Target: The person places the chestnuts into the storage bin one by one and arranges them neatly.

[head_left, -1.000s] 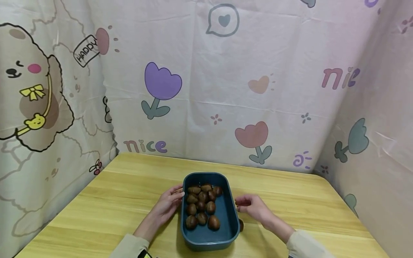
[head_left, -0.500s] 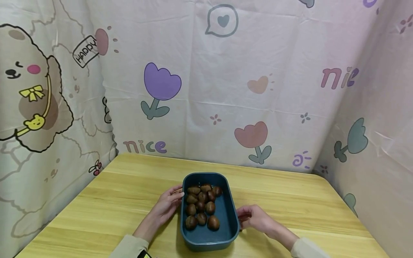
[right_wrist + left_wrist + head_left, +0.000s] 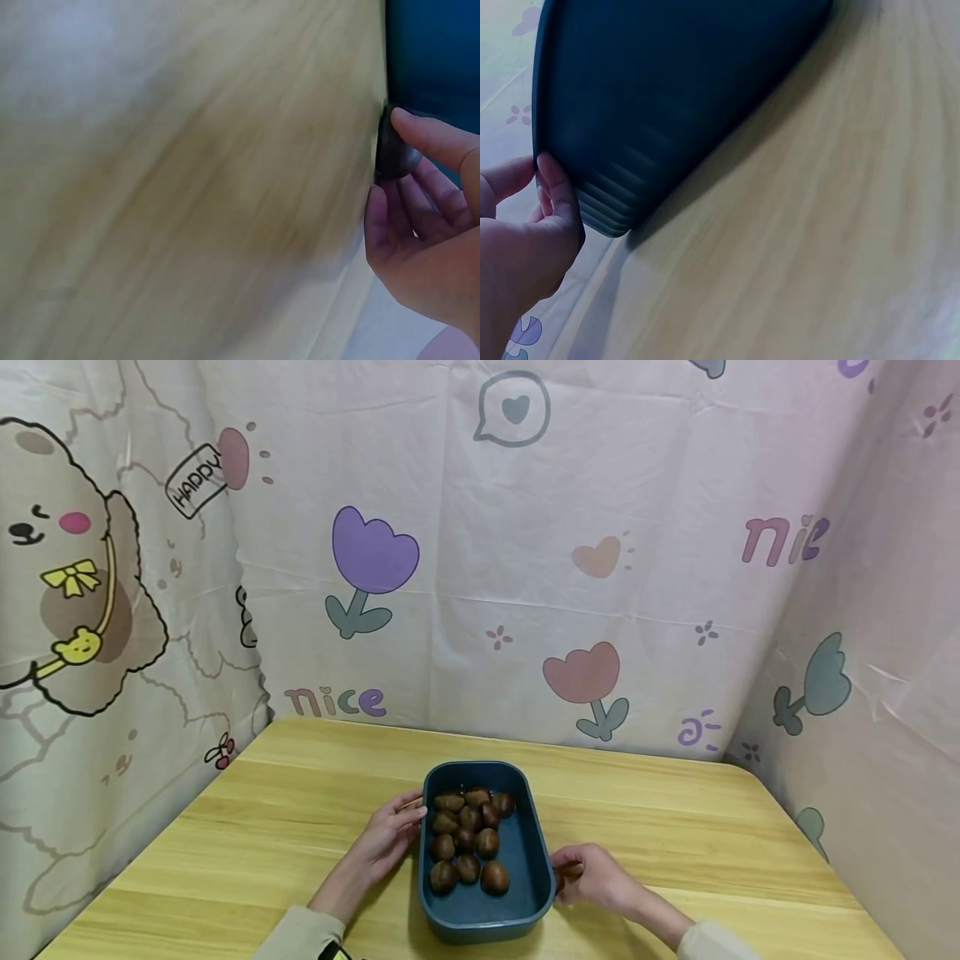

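Note:
A dark blue plastic box (image 3: 480,911) with rounded corners stands on the wooden table. Several brown chestnuts (image 3: 495,877) lie inside, mostly along its left half. At the box's left side, my left hand (image 3: 388,837) holds the edge; in the left wrist view, thumb and fingers meet at the rim, with fingers against the outer wall. Close to the right wall outside the box, my right hand (image 3: 596,877) pinches one dark chestnut (image 3: 397,146) between thumb and fingers. The box wall (image 3: 435,52) is right behind it in the right wrist view.
The light wooden table (image 3: 330,760) extends around the box on both sides and behind it. A printed cloth (image 3: 480,527) with tulips and lettering hangs at the table's back and sides.
My right hand has come down along the box's right side to the chestnut lying there and now pinches it. The left hand and the box stay in place.

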Motion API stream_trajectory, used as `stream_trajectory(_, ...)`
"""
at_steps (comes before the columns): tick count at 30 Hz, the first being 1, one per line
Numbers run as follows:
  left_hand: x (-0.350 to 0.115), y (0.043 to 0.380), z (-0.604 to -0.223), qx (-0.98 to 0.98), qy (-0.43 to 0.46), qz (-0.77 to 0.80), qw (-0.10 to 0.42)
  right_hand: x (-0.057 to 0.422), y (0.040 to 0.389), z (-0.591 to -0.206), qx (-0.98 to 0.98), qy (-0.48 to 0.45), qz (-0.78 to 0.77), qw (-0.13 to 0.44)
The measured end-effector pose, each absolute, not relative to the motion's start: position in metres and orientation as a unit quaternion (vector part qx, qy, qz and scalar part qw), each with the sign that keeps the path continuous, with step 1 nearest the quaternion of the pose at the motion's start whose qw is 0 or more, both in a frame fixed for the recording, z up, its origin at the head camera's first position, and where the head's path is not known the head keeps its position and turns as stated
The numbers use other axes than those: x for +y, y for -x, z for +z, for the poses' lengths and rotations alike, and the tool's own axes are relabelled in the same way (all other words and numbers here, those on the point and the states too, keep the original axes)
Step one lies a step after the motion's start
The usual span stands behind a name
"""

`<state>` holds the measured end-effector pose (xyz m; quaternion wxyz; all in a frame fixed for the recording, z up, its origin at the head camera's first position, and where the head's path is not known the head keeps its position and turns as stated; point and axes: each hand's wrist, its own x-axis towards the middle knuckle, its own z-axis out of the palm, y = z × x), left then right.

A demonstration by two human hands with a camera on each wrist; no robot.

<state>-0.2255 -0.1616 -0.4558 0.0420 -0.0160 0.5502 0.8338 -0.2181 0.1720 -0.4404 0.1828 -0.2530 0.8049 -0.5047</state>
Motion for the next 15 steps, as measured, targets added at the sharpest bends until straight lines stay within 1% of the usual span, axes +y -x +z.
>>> stream_trajectory(15, -0.1619, 0.2251, -0.4557, 0.542, 0.016, 0.839, 0.043, 0.1815, 0.216, -0.4362, 0.838, 0.247, -0.459, 0.158)
